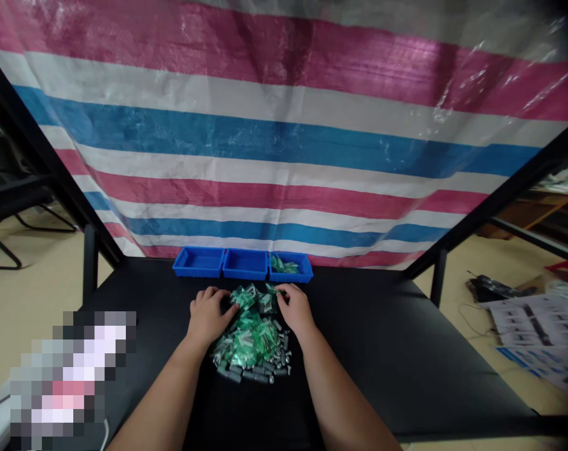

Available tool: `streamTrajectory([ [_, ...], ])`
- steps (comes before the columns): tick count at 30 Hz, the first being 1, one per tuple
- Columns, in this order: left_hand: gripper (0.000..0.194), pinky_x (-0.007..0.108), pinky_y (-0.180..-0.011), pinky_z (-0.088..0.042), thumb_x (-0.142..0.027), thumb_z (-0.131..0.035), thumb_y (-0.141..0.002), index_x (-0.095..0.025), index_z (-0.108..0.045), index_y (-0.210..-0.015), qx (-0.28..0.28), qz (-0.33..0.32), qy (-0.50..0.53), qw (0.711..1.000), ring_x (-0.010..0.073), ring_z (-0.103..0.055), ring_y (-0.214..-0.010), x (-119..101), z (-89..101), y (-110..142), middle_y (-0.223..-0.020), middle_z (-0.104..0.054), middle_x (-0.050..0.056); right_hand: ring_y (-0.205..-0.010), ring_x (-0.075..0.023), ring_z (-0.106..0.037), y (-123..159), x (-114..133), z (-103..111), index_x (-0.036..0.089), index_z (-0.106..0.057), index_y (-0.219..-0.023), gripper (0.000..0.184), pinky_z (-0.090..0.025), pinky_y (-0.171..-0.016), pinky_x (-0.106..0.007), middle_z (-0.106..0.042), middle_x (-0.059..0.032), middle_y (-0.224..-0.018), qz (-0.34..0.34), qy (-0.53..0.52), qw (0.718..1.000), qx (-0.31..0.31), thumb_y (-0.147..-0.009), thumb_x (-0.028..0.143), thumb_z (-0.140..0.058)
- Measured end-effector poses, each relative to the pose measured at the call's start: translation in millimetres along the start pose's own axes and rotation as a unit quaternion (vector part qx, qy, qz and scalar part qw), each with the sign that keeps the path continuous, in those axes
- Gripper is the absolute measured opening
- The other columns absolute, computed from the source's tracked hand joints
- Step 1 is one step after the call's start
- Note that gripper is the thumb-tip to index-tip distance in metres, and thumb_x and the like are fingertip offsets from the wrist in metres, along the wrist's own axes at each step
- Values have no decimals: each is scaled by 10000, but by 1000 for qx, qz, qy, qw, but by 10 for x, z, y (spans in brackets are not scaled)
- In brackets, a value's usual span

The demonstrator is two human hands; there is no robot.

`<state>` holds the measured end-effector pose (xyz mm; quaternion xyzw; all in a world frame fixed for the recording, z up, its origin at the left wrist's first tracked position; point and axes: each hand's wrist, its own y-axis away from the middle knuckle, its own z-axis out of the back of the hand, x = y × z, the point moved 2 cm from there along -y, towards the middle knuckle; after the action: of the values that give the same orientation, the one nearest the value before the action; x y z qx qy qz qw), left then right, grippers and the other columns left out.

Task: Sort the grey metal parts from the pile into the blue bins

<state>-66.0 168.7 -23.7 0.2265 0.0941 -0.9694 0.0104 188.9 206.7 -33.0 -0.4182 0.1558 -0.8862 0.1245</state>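
A heap of small clear-green plastic packets (248,341) lies on the black table, with light-coloured slim pieces inside some of them. Loose grey plug-like pieces (258,376) and small metal screws (287,358) skirt its near and right edges. My left hand (211,316) rests at the heap's upper left, thumb and fingers apart, touching packets there. On the other side, my right hand (294,305) pinches a green packet (270,288) between thumb and fingertips at the heap's upper right. Part of that packet is hidden by the fingers.
Three blue bins stand in a row behind the heap: a left bin (199,273), a middle bin (245,274) and a right bin (290,277) with green packets (284,265) inside. A striped sheet (284,144) hangs behind the table (382,363). A pixelated patch covers the lower left.
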Motion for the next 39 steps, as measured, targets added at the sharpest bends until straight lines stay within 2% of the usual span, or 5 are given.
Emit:
streamTrajectory([
  [15, 179, 325, -743, -425, -415, -606, -865, -244, -637, -908, -43, -13, 127, 991, 198, -626, -755, 0, 114, -6, -829, -693, 5, -783, -219, -724, -37, -129, 38, 249, -363, -826, 509, -592, -635, -329, -702, -24, -883, -177, -413, 881, -147, -718, 524, -779],
  [21, 226, 352, -845, -452, -442, -639, -872, -220, -676, -870, -75, -97, 228, 966, 209, -638, -874, -161, 127, 65, -893, -712, 40, -806, -184, -647, 77, 174, 16, 219, -608, -976, 254, -553, -747, -324, -668, -44, -925, -13, -217, 976, 7, -828, 403, -703],
  [27, 242, 366, -914, -480, -414, -631, -896, -224, -710, -1024, -35, -127, 296, 946, 221, -648, -983, -250, 53, 95, -1021, -727, 67, -681, -152, -608, 146, 391, -51, 202, -666, -896, 138, -498, -628, -262, -640, -3, -775, 21, -225, 960, 166, -867, 337, -663],
  [34, 345, 421, -944, -455, -391, -658, -842, -228, -662, -1147, -53, -109, 138, 983, 269, -588, -1055, -50, -19, -18, -1133, -678, 75, -710, -156, -701, 6, 108, 39, 238, -530, -1027, 505, -613, -712, -338, -648, 36, -860, -168, -454, 860, -162, -681, 398, -861],
  [39, 353, 429, -905, -439, -410, -657, -828, -272, -683, -1152, -5, -95, 56, 994, 287, -565, -1052, -53, -72, -12, -1138, -665, 65, -595, -154, -652, 42, -16, -2, 214, -571, -1010, 532, -586, -568, -322, -625, 32, -788, -273, -403, 866, -114, -634, 459, -857],
])
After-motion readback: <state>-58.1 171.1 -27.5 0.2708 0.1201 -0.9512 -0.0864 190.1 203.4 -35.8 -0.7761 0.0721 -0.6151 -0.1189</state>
